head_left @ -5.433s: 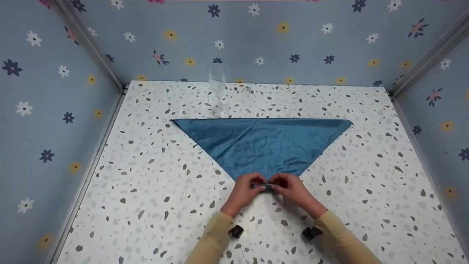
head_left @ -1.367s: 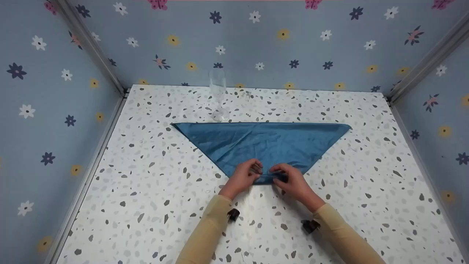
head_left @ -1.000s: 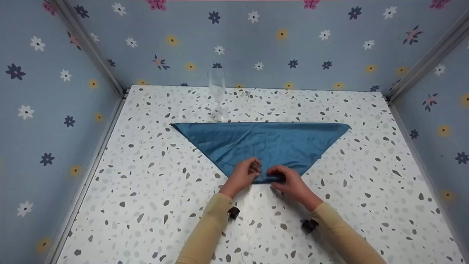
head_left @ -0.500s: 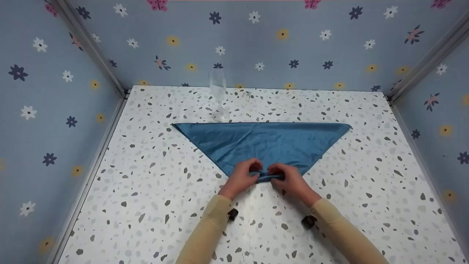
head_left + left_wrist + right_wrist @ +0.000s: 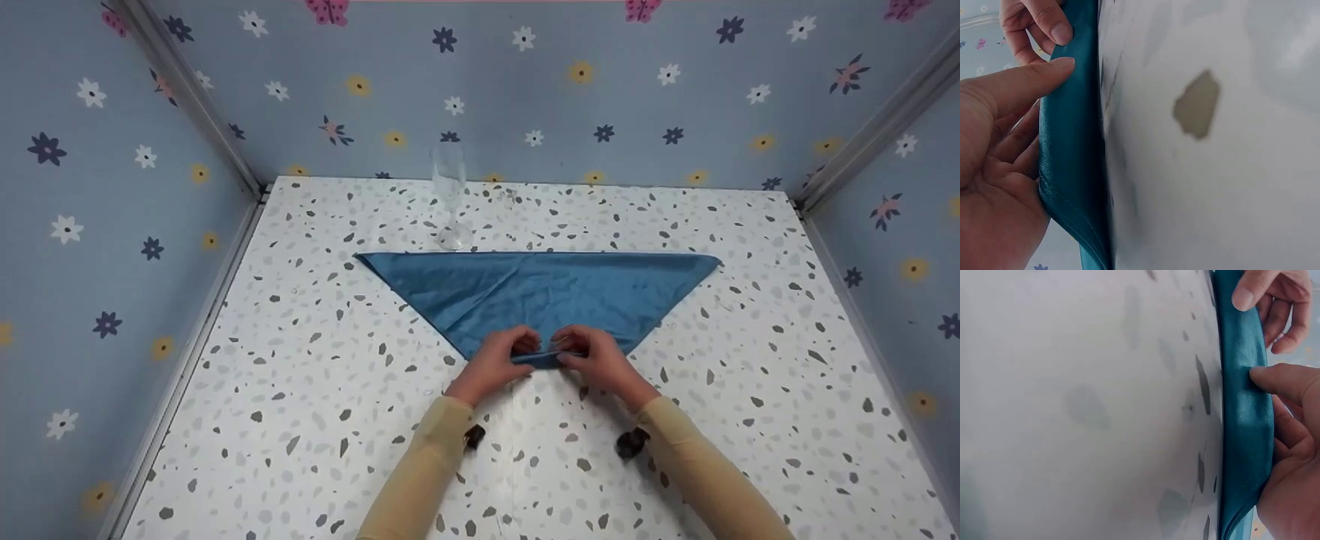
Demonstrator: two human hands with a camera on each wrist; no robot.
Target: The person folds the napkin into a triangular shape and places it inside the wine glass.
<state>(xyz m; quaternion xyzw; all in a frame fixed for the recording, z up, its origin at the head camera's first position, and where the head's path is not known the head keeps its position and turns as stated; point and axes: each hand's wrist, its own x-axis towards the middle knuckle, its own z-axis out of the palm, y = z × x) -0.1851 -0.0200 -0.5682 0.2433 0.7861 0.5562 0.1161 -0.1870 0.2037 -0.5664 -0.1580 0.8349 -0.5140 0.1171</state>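
Note:
A blue satin napkin (image 5: 540, 292) lies on the table with its long straight edge away from me and its sides slanting inward toward me. Its short near end is turned up into a narrow roll, which both wrist views show close. My left hand (image 5: 495, 364) grips the left part of this roll, thumb on the near face and fingers curled behind. On the right part, my right hand (image 5: 600, 364) holds it the same way. In the left wrist view the rolled edge (image 5: 1069, 140) stands slightly raised, its left end sloping down to the table. Both thumbs are close together.
A clear champagne flute (image 5: 450, 187) stands upright just beyond the napkin's far edge, left of centre. The speckled white table (image 5: 300, 420) is bounded by flowered blue panels (image 5: 525, 90) at the back and sides. A dark device (image 5: 631, 444) sits at each wrist.
Both hands have moved forward, rolling the napkin's near end toward its far edge, so its flat part is shorter. Fingers loosened and regripped along the roll. The flute has stayed put.

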